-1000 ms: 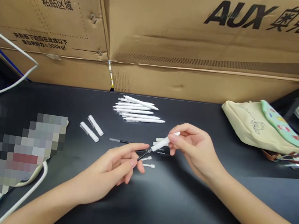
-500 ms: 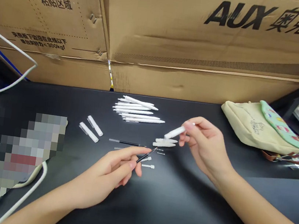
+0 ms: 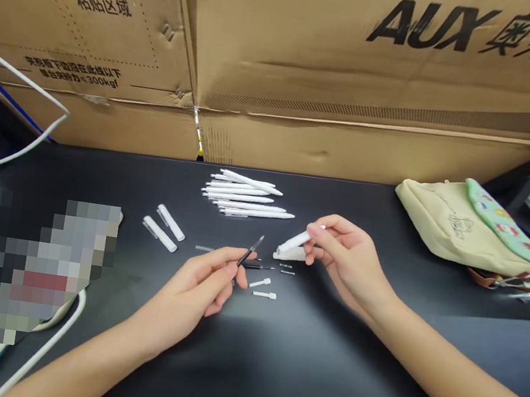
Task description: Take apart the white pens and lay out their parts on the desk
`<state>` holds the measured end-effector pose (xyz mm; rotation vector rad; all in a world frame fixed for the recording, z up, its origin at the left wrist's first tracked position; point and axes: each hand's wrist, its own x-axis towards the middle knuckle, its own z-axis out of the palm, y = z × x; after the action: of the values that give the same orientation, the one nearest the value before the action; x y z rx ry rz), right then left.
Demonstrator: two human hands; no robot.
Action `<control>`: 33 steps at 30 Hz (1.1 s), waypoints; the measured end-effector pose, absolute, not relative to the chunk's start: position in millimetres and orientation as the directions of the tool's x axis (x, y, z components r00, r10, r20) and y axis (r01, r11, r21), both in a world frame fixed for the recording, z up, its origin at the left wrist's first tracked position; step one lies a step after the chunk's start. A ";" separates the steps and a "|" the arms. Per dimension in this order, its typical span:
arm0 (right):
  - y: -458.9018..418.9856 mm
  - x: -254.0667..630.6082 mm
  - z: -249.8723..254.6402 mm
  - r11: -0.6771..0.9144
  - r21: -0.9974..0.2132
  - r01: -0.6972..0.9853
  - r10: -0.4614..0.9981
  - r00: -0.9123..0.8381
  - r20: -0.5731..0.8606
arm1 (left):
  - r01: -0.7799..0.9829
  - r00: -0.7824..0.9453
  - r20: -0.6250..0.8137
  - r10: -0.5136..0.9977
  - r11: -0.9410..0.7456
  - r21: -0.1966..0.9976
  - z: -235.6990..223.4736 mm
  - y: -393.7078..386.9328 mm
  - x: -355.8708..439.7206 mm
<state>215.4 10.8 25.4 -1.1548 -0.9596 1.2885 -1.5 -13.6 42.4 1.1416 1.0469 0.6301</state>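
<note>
Head view, logged from my remote desk. Against the 2 earlier frames, the left hand (image 3: 187, 296) has tipped its slim black pen refill (image 3: 250, 251) up from a low slant to a steep one, and the right hand (image 3: 349, 263) has drawn in nearer the white parts on the table. Refill and barrel are now separate items, 1 in each hand, so I am logging them apart.

Left hand: narrow pinch, refill gripped between thumb and fingers, its upper end standing clear of the fingertips. Right hand: narrow pinch on a white pen barrel (image 3: 294, 242), tilted with its lower end down and to the left. That end sits just above a flat white pen part (image 3: 289, 253); I cannot tell whether they touch. Refill and barrel lie near each other, with a gap between them.

On the black tabletop (image 3: 319, 370), a second dark refill (image 3: 258, 266) lies just beside the left hand, with 2 small white plastic pieces (image 3: 260, 282) below it and tiny pen bits (image 3: 285, 270) to its right. Farther back sits a pile of white pens (image 3: 243, 194), and to the left lie 2 white pen barrels (image 3: 163, 227). A canvas bag (image 3: 457, 232) rests off to the right against a cardboard carton (image 3: 359, 87).
</note>
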 end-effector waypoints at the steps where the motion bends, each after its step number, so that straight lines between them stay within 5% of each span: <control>1: 9.9 213.8 25.9 -0.075 -0.975 -0.207 0.993 0.070 -0.091 | 0.103 0.380 -0.347 0.858 0.334 0.937 43.9 -14.0 0.1; 16: -3.2 193.0 22.3 -0.179 -0.952 -0.247 0.984 -0.065 -0.168 | 0.152 0.341 -0.246 0.908 0.205 0.967 40.5 -13.5 9.8; 24: 5.2 206.7 29.0 -0.047 -0.989 -0.139 0.998 0.043 -0.053 | 0.171 0.227 -0.288 0.930 0.253 0.952 43.0 -4.6 -0.2; 28: 21.9 236.6 31.0 0.104 -0.990 0.092 0.991 0.070 0.110 | 0.444 0.358 -0.153 0.921 -0.024 0.895 56.8 -10.5 -13.6; 33: 32.6 256.9 23.0 0.090 -0.943 0.320 0.992 -0.108 0.058 | 0.604 0.663 -0.027 0.748 -0.514 0.609 40.5 -35.5 -26.8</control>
<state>256.9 32.6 23.0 -1.3418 -1.5591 1.0493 -26.8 -35.5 40.5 2.2889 1.0421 0.3188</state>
